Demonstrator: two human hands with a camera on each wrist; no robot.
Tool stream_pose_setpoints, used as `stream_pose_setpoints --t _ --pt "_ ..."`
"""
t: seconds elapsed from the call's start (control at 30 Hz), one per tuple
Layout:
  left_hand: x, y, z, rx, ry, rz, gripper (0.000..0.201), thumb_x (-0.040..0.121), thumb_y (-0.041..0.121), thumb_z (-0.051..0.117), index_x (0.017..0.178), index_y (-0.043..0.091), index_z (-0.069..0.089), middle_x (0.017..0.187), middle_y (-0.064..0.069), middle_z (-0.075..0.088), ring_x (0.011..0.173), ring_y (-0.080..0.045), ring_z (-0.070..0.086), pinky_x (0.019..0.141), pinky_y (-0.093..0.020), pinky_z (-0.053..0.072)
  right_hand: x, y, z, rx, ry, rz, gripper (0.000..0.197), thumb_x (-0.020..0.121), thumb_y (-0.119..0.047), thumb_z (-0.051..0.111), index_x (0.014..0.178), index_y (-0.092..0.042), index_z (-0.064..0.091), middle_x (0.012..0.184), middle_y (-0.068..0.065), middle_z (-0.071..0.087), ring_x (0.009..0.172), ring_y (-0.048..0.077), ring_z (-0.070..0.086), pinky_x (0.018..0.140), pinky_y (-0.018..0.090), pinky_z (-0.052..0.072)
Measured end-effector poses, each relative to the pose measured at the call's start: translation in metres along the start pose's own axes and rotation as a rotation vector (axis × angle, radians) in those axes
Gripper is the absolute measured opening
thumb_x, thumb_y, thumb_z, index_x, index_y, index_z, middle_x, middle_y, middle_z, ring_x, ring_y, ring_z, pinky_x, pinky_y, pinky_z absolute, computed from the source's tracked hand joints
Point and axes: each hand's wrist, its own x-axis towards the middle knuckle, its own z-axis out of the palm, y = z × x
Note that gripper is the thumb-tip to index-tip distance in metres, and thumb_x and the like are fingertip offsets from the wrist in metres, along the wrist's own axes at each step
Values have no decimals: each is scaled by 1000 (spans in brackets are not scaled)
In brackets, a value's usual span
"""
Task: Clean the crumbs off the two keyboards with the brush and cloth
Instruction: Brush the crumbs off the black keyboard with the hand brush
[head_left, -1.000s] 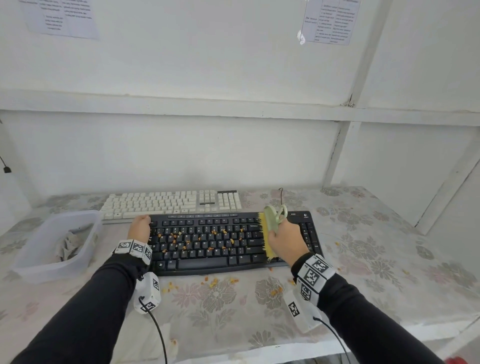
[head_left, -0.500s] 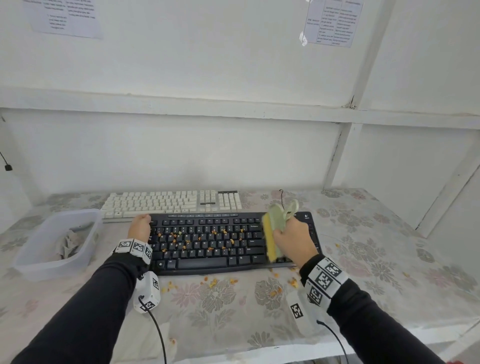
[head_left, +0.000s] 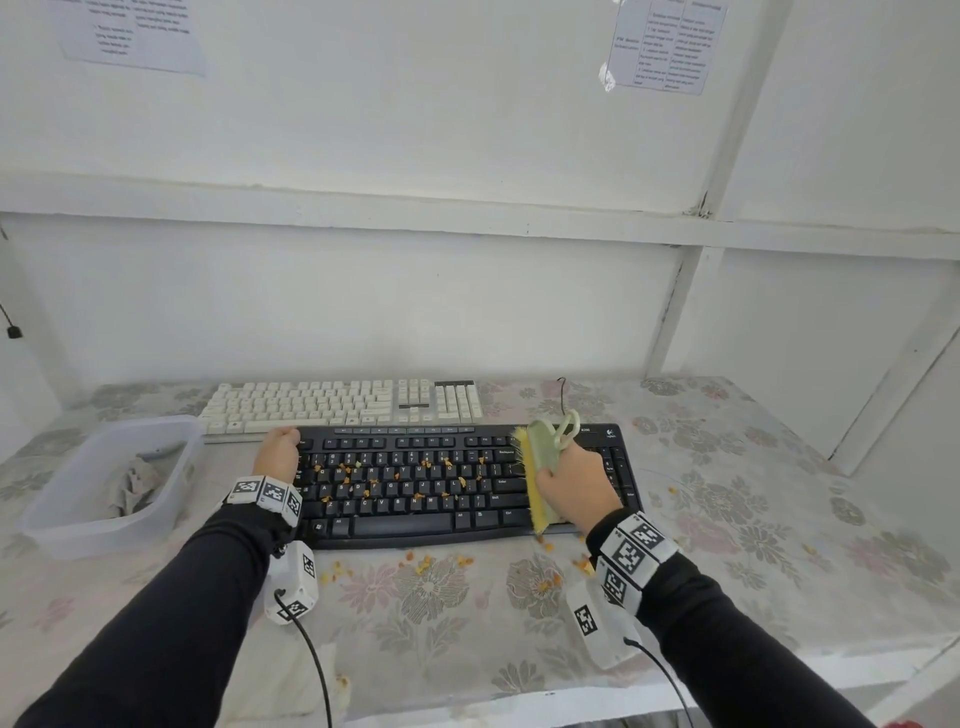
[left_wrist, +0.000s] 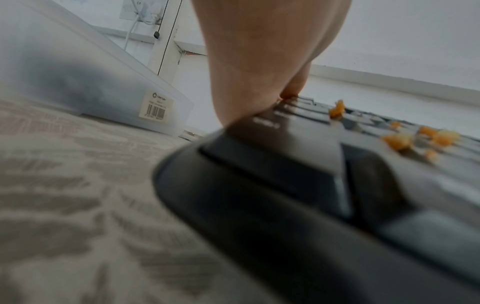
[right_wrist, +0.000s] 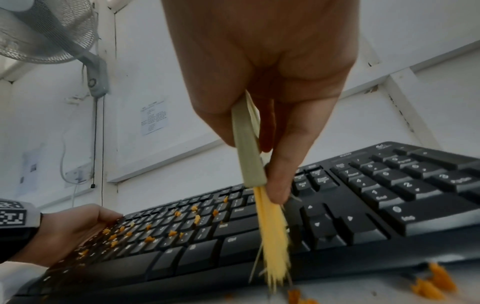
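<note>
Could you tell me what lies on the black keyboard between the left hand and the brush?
Orange crumbs scattered over the letter keys of the black keyboard, between the left hand and the brush; the head view shows it best.

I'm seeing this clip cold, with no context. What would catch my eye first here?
Orange crumbs speckle the black keyboard at the table's front, with more scattered on the flowered cloth just before it. The right hand holds a yellow-bristled brush over the keyboard's right part, while the left hand grips its far left corner. Behind lies a white keyboard, and at left a clear tub holding a crumpled cloth.
</note>
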Motion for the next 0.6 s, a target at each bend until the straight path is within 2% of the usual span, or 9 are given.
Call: stream_pose_setpoints --t 0.07,0.13,0.2,0.3,0.4,0.5,0.6 --pt "0 0 0 -2 3 -2 37 99 10 34 131 -4 44 139 -19 43 129 -32 40 104 -35 30 -6 0 -5 -61 -42 -18 27 88 -9 44 63 -14 33 59 -1 39 48 9 35 44 15 32" --pt "0 0 0 -5 0 -2 37 99 11 34 131 -3 44 139 -19 44 129 -32 40 104 -36 30 -10 -1 -12 -115 -88 -9 32 89 -9 44 61 -15 30 61 -1 37 51 9 36 46 16 32" --pt "0 -1 0 -4 -1 -5 37 99 12 34 131 -3 44 138 -19 44 128 -32 41 104 -36 30 -9 -3 -20 -86 -88 27 30 88 -10 46 63 -16 31 66 -1 39 54 10 41 39 14 33" --pt "1 -1 -1 -7 -2 -5 37 98 12 35 131 -3 45 139 -19 45 128 -32 41 105 -36 30 -1 -8 -26 23 49 20 27 89 -10 46 64 -14 37 62 0 43 52 12 46 31 10 31" --pt "1 -1 -1 -10 -4 -3 36 98 11 35 130 -3 45 138 -19 45 128 -31 41 104 -36 30 5 -17 -18 71 207 -21 23 95 -19 45 83 0 53 59 -1 45 47 9 44 29 9 33" --pt "0 -1 -2 -7 -5 -3 36 98 11 35 130 -3 45 137 -20 45 128 -32 41 104 -36 31 8 -20 -1 107 174 -46 33 98 -20 42 106 10 53 78 9 56 52 11 49 33 8 37" --pt "0 -1 -2 -8 -11 -3 37 98 10 35 131 -3 45 138 -20 45 128 -32 41 105 -37 30 8 -17 9 64 127 -16 32 97 -17 43 113 9 49 98 19 63 65 18 53 48 18 41"
